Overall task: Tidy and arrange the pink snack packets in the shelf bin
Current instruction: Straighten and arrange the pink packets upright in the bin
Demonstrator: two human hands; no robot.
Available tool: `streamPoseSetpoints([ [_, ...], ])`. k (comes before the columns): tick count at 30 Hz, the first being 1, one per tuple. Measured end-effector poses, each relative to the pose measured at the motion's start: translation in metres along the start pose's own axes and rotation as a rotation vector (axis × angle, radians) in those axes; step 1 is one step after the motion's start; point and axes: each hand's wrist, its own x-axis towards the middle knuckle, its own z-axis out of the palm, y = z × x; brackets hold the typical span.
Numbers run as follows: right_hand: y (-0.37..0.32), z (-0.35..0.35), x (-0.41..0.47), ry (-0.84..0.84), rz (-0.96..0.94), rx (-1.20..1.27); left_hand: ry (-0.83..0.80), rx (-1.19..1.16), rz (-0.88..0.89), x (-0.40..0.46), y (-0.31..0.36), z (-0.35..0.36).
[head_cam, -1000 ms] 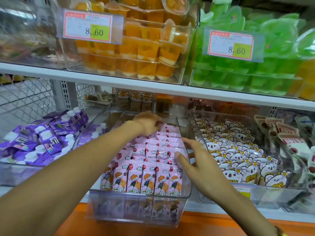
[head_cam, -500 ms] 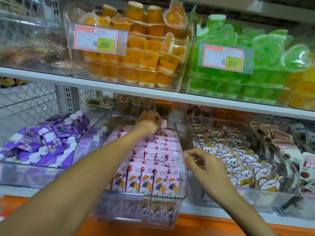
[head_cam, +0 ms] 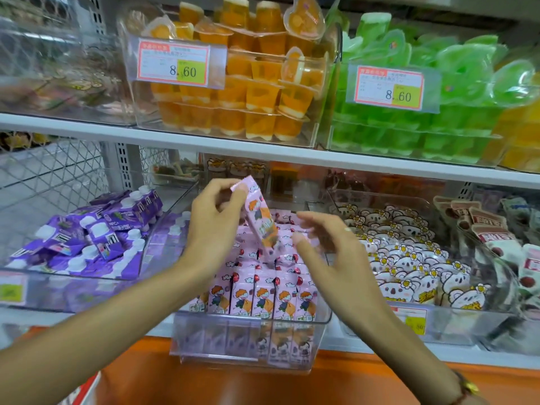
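Head view, left hand (head_cam: 214,229): raised above the middle bin, thumb and fingertips pinching the top edge of one pink packet (head_cam: 261,220).
Lifted packet: hangs tilted from that pinch, its lower end down among the packets in the bin, cartoon print facing out.
Right hand (head_cam: 336,252): just to the right of the lifted packet, fingers loosely spread and a little curved, holding nothing; whether a fingertip touches the packet I cannot tell, as that hand is blurred.
Right wrist: a gold-coloured band (head_cam: 467,385) shows at the bottom edge.
Pink packets (head_cam: 274,296): stand upright in rows inside the clear bin (head_cam: 248,343), the front row pressed against its front wall.
Bin position: on the lower shelf, its front sticking out over the orange ledge (head_cam: 204,381).
Left neighbour: a clear bin of purple pouches (head_cam: 96,229) with white caps, lying loosely piled.
Right neighbour: a clear bin of white bear-shaped packets (head_cam: 409,267), and beyond it brown and white packets (head_cam: 491,229).
Upper shelf (head_cam: 263,150): orange jelly cups (head_cam: 248,95) and green jelly cups (head_cam: 423,112) in clear bins, each with a price tag (head_cam: 175,64) reading 8.60.
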Motion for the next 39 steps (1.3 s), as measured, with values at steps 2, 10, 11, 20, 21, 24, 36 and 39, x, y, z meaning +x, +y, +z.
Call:
streamPoseSetpoints([
  [2,-0.008,0.012,-0.003,-0.147,0.035,0.034,-0.05,-0.069,-0.047,-0.02,0.001,-0.006],
  [10,-0.017,0.037,0.002,-0.241,0.317,0.465,-0.095,-0.196,-0.179,-0.039,-0.01,-0.017],
  [11,-0.015,0.037,0.004,-0.231,0.408,0.535,-0.097,-0.16,-0.15,-0.037,-0.012,-0.019],
  [20,-0.016,0.041,0.007,-0.158,0.599,0.821,-0.301,0.165,-0.023,-0.047,-0.023,-0.018],
  [21,-0.016,0.04,0.007,-0.16,0.583,0.819,-0.29,0.193,0.016,-0.048,-0.023,-0.017],
  [24,-0.015,0.035,0.008,-0.219,0.497,0.889,-0.272,0.153,0.088,-0.048,-0.02,-0.018],
  [36,-0.014,0.032,0.005,-0.06,0.387,0.648,-0.304,0.269,0.142,-0.046,-0.024,-0.018],
  [39,-0.015,0.031,0.006,-0.022,0.357,0.599,-0.282,0.246,0.139,-0.046,-0.02,-0.018],
])
